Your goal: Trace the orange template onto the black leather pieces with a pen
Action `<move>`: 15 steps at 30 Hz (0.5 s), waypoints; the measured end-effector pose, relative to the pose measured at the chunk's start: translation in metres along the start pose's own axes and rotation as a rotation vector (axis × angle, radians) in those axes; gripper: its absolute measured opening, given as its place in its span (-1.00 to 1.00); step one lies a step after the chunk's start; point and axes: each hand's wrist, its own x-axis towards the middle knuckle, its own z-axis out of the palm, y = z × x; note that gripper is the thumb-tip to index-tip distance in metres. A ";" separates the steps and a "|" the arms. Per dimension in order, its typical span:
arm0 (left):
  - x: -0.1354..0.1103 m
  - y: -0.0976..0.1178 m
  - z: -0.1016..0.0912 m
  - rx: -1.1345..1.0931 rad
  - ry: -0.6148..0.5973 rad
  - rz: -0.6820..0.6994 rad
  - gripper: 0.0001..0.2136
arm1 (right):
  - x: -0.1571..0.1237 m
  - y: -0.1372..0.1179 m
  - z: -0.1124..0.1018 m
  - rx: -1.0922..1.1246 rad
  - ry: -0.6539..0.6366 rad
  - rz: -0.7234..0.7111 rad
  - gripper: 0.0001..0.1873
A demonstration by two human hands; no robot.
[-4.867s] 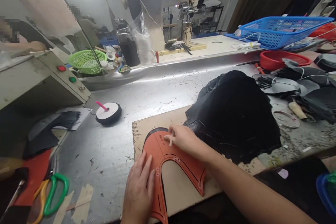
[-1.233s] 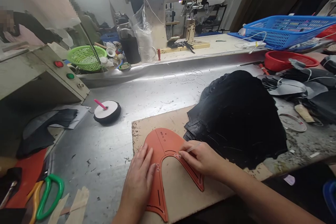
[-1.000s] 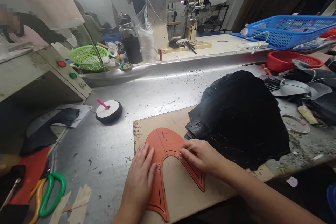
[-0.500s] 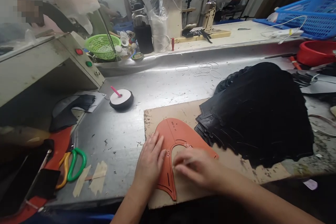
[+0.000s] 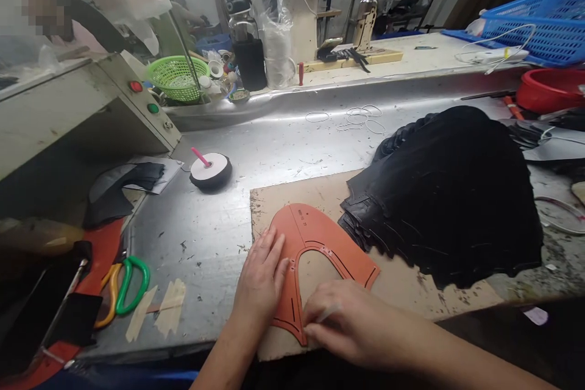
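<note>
An orange-red horseshoe-shaped template (image 5: 295, 225) with dark slots and printed marks lies on a sheet of brown cardboard (image 5: 269, 198). My left hand (image 5: 262, 271) rests flat on its left arm, fingers stretched out. My right hand (image 5: 345, 320) is closed in a pinch beside the inner edge of that same arm, near its lower tip. Between its fingers shows a thin pale pen-like stick, mostly hidden by the fingers. To the right, a fanned stack of black leather pieces (image 5: 452, 195) covers part of the cardboard.
Green-and-orange-handled scissors (image 5: 132, 285) and masking tape strips (image 5: 170, 308) lie at left on the metal table (image 5: 205, 231). Behind them is a roll of black tape (image 5: 211, 172). A red bowl (image 5: 548, 91) and blue basket (image 5: 539, 24) stand back right. A person (image 5: 82, 30) sits far left.
My right hand has moved down along the template's inner edge toward the lower tip, staying pinched. My left hand and the template have stayed in place.
</note>
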 end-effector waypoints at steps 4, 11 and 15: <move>0.002 0.000 -0.001 0.016 -0.009 -0.004 -0.63 | -0.030 0.018 -0.030 0.119 0.149 0.223 -0.79; 0.005 -0.008 0.006 0.009 0.027 0.039 -0.61 | -0.066 0.039 -0.047 -0.032 0.177 0.278 -0.75; 0.006 -0.010 0.006 0.022 0.027 0.054 -0.61 | -0.064 0.043 -0.040 -0.083 0.154 0.252 -0.77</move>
